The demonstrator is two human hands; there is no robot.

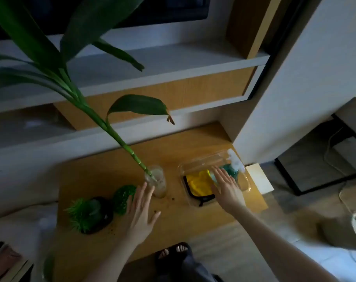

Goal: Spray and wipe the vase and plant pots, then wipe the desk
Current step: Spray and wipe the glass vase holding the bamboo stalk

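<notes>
A person stands over a low wooden desk (173,151) set under pale shelves (173,64), with both bare arms stretched forward and down. The left hand (141,212) hangs over the desk with its fingers spread and nothing in it; its fingertips reach up to the near side of a clear glass vase (157,181), though the picture does not show whether they touch the glass. The vase stands upright near the middle of the desk and holds 1 long green stalk (120,139) that leans away to the upper left and opens into broad dark leaves (26,37). To the left of the vase, just beside the left hand, sits a round spiky green plant (123,198), and further left a bushier green plant in a dark pot (91,214). A few dark crumbs of soil (157,211) lie on the wood between the hands. The right hand (227,186) is open too, fingers loosely spread, empty, held over a clear plastic tray (195,161) on the right part of the desk. In the tray lies a yellow cloth (198,183) with a dark edge, and at its far right end a spray bottle (233,168) with blue-green liquid and a white head, just past the fingertips. Below the desk edge, 2 feet in dark sandals (173,251) show on the floor.
</notes>
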